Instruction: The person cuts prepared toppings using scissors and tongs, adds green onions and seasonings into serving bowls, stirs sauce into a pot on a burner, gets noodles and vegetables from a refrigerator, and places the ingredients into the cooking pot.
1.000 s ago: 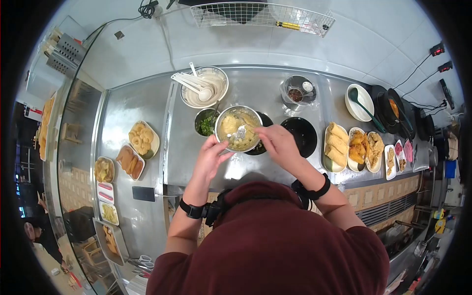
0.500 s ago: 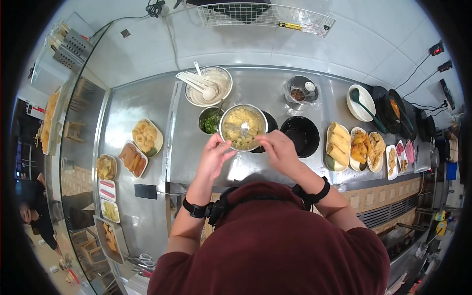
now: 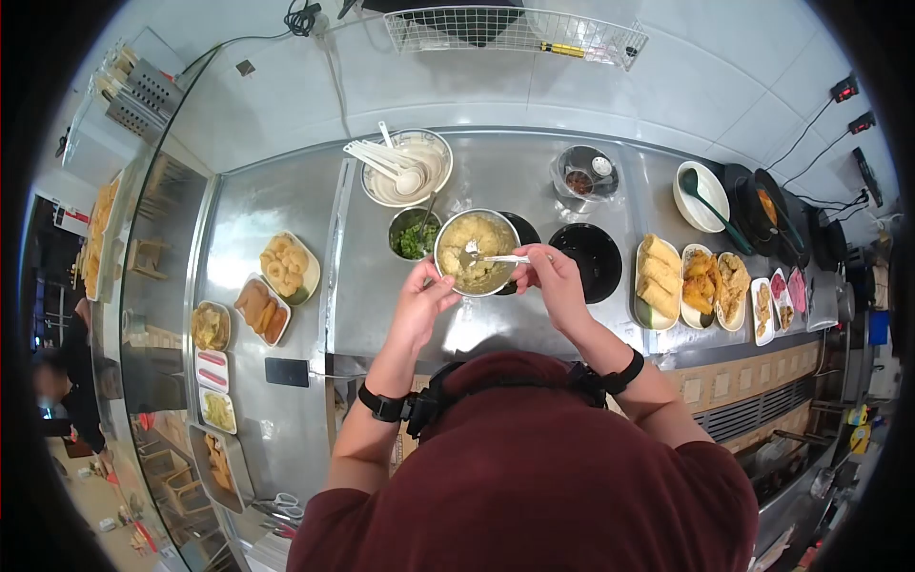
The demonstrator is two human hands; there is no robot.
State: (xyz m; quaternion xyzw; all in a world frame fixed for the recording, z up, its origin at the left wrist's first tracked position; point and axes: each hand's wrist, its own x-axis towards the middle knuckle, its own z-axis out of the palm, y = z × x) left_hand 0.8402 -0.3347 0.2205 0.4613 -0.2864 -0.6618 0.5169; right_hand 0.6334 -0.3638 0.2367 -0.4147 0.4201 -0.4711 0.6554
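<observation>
My left hand (image 3: 422,303) grips the near left rim of a small metal bowl (image 3: 508,269), tilted toward me. Inside lies a pale yellow, minced-looking food (image 3: 464,234). My right hand (image 3: 555,284) pinches the handle of a metal spoon (image 3: 508,259), whose tip rests in that food. Just left of the bowl stands a metal container of chopped green herbs (image 3: 410,234). A black bowl (image 3: 522,229) is partly hidden behind the metal bowl, and a larger black bowl (image 3: 596,267) sits right of my right hand.
White spoons lie in a patterned bowl (image 3: 434,153) at the back. Plates of rolls (image 3: 658,272) and fried food (image 3: 701,281) line the right. Dishes of food (image 3: 286,272) and a dark phone-like slab (image 3: 287,372) occupy the left counter. A person (image 3: 76,381) is beyond the glass.
The metal bowl has shifted slightly right. My right hand has moved a little right and turned, and the spoon's handle now shows clearly. At far left the other person has moved.
</observation>
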